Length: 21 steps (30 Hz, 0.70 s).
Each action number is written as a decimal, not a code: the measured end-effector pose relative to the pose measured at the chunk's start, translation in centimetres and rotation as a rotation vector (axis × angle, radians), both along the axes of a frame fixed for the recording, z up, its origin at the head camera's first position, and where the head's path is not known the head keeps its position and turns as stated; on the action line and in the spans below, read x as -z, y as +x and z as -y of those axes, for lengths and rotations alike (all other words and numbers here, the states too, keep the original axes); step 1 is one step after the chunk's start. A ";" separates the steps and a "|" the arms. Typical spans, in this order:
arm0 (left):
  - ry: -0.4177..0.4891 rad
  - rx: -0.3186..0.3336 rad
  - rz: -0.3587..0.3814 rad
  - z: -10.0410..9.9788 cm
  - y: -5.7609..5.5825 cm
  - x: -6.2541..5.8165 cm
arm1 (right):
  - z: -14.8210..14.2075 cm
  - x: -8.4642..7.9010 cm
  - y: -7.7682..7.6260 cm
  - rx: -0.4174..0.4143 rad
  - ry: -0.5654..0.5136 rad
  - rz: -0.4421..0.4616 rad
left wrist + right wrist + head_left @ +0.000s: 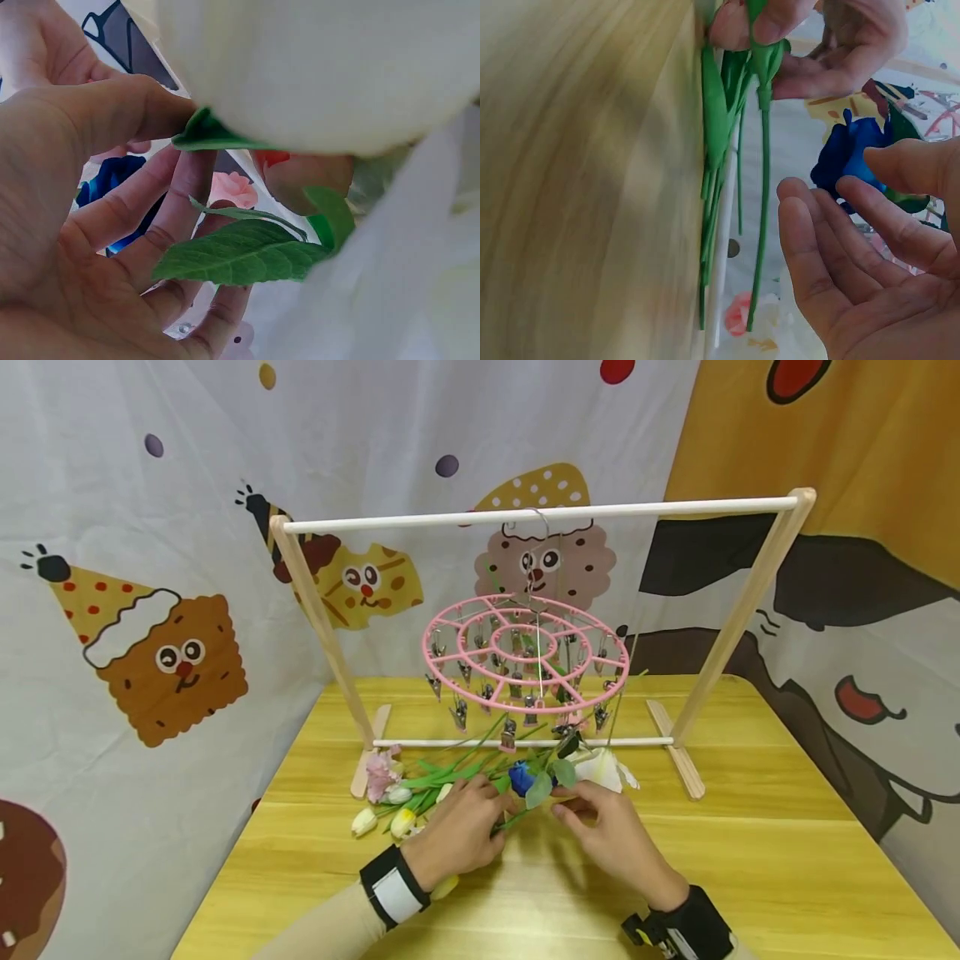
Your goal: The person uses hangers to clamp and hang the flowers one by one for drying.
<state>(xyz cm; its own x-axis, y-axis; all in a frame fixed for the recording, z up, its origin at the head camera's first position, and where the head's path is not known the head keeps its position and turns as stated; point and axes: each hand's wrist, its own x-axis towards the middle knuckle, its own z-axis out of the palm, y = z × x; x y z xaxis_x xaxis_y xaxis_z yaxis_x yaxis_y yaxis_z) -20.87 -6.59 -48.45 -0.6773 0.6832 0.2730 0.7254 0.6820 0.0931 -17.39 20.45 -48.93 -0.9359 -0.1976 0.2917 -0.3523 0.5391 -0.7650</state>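
Pinching green stem (764, 187), left hand (465, 822); axis slants away, rightward; right hand (613, 835) relaxed.

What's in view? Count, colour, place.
Table: one, yellow, foreground
Rack: one, pale, on table
Hanger: one, pink, hung from rack
Clips: many, silvery, under hanger
Rose: one, blue, nearer than rack
Blossom: one, white, right of rose
Tulips: several, white and yellow, left of rose
Other flowers: at least two, pink, beside tulips, under hanger
Stems: several, green, among tulips
Backdrop: one, multicoloured, behind table
Wristbands: two, black, on wrists
Left hand: one, fingers pinching stem
Right hand: one, fingers near rose
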 end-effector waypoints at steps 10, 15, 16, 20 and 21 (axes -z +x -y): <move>-0.004 0.032 -0.016 0.7 0.5 -0.4 | -0.8 1.0 -0.4 0.077 0.030 0.006; -0.002 0.067 -0.014 1.1 0.6 -0.7 | -1.2 1.3 -0.5 0.114 0.059 0.011; -0.006 0.074 -0.012 1.2 0.6 -0.7 | -1.3 1.3 -0.4 0.114 0.061 0.006; -0.011 0.107 0.010 1.4 0.7 -0.9 | -2.0 1.4 0.0 0.118 0.080 0.001; -0.011 0.114 0.018 1.5 0.7 -0.9 | -2.2 1.5 0.1 0.117 0.083 0.003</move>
<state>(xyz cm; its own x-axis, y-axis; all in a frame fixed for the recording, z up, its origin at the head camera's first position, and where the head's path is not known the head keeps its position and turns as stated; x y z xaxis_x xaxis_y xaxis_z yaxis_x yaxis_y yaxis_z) -20.14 -8.06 -47.54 -0.5997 0.7589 0.2539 0.7966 0.5961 0.1001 -17.33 22.64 -50.41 -0.9548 -0.1104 0.2761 -0.2811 0.6380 -0.7169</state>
